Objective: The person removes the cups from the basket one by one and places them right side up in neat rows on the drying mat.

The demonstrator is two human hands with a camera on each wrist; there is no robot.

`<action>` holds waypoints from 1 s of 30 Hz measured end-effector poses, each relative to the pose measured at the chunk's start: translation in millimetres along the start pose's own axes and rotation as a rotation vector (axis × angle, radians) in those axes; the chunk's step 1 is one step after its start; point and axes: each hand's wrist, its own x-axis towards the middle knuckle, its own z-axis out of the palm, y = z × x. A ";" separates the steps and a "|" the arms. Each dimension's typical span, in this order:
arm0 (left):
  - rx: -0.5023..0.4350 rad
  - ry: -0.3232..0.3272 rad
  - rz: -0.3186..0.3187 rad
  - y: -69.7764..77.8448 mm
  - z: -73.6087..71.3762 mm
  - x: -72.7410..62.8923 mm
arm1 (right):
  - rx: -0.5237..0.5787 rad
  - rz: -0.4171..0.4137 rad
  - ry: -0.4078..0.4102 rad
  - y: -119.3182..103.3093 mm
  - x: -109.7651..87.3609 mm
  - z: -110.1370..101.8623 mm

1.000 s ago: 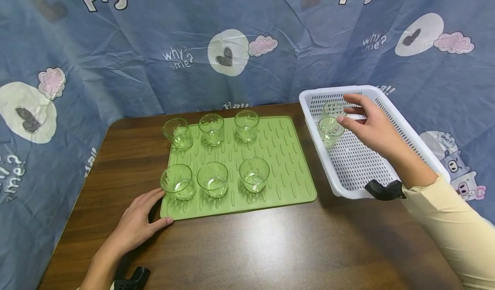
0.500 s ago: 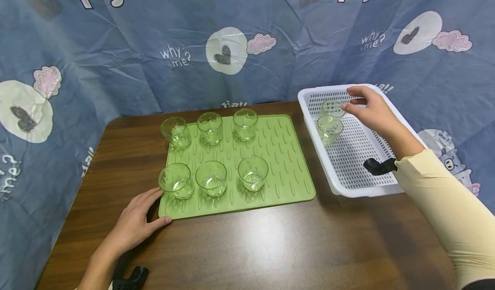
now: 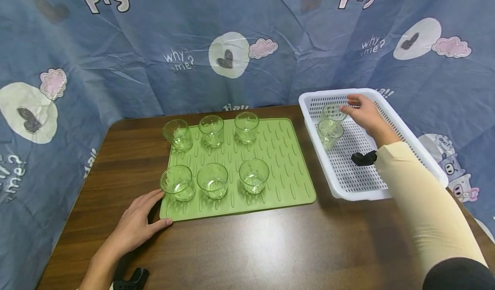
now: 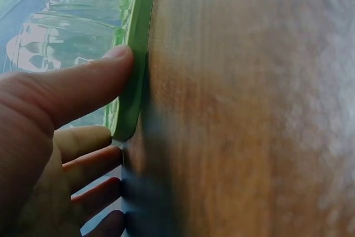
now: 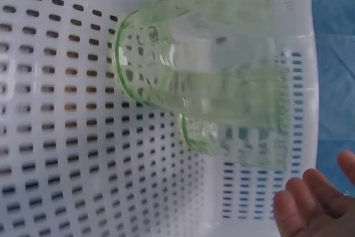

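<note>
My left hand (image 3: 135, 223) rests at the near-left corner of a green ribbed mat (image 3: 288, 165). Its thumb touches the mat's edge in the left wrist view, and the relaxed fingers spread around the corner. Several clear green glasses, such as the near-right glass (image 3: 254, 176), stand on the mat in two rows. My right hand (image 3: 365, 114) hovers inside a white basket (image 3: 328, 176), thumb and fingers parted beside the far glass (image 3: 333, 111). A second glass (image 3: 330, 132) sits nearer in the basket. In the right wrist view the fingertips stay apart from the large glass (image 5: 194, 70).
Brown wooden table (image 3: 247, 251) lies under everything. A blue printed cloth (image 3: 162, 32) hangs behind it. The basket's raised rim surrounds the right hand. The far-left glass (image 3: 178, 135) overlaps the mat's far-left corner.
My right hand has shifted back and slightly right, from over the nearer glass to beside the far one, with the forearm reaching farther in. My left hand and the glasses stay put.
</note>
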 end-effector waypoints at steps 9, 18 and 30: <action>0.000 -0.016 0.003 0.9 2.3 2.2 | 0.040 0.109 -0.049 6.6 9.2 19.1; 0.002 0.000 0.013 1.6 0.1 3.2 | 0.038 0.137 -0.070 9.1 15.2 25.6; -0.001 0.005 0.003 -1.3 -1.0 0.0 | 0.006 0.123 -0.079 4.8 19.8 35.2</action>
